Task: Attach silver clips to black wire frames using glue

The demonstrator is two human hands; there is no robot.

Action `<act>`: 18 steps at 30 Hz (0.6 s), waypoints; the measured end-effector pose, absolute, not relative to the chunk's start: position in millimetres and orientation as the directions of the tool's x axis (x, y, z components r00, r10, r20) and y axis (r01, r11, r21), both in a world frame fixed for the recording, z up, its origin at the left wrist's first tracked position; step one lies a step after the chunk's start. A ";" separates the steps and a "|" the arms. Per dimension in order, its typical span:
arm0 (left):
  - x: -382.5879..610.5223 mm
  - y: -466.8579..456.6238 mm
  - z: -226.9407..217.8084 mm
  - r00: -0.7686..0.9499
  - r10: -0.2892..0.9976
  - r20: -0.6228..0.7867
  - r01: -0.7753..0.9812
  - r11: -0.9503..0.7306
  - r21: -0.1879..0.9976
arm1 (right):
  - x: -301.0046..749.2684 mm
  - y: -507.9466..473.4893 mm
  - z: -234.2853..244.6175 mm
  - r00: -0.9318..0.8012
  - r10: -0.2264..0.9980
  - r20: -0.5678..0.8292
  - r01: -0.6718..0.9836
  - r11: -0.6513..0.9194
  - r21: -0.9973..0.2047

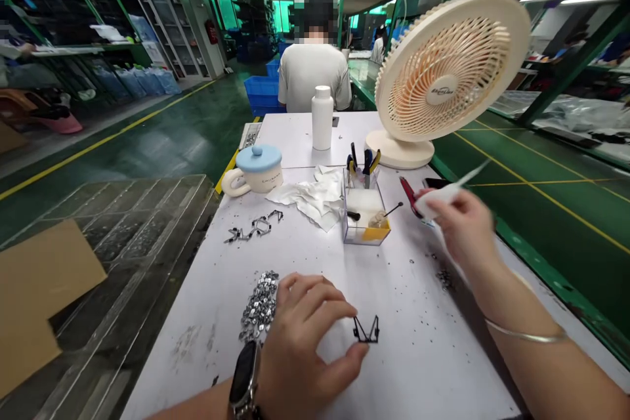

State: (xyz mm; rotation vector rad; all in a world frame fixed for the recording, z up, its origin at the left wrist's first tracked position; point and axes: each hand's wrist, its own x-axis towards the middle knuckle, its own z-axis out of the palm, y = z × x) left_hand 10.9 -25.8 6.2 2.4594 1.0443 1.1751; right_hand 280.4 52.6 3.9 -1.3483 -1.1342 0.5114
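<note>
From the head camera we see the left hand (305,335) curled on the desk (418,354). Its thumb and forefinger are narrowly parted about one small black wire frame (367,330), and we cannot tell whether they pinch it. We judge the frame light, springy and easily bent, best taken by its lower bar. The right hand (462,226) hovers, blurred, its fingers closed on one white tool (443,195). We count one heap of metal clips (260,307), one clear box (365,226), one fan (445,75), one bottle (322,117) and one mug (256,170).
</note>
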 end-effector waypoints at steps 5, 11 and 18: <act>10.6 -19.7 2.0 0.361 0.771 0.524 0.454 -0.636 0.623 | 262.7 11.4 40.7 0.421 0.845 0.329 -0.146 0.422 -0.895; 12.3 -17.7 -0.2 0.407 0.781 0.473 0.443 -0.622 0.645 | 236.3 -12.9 27.2 0.155 0.964 0.218 -0.391 0.262 -0.882; 15.1 -22.8 -8.5 0.397 0.784 0.477 0.422 -0.618 0.663 | 212.1 -30.5 18.3 0.006 0.986 0.166 -0.261 0.162 -0.952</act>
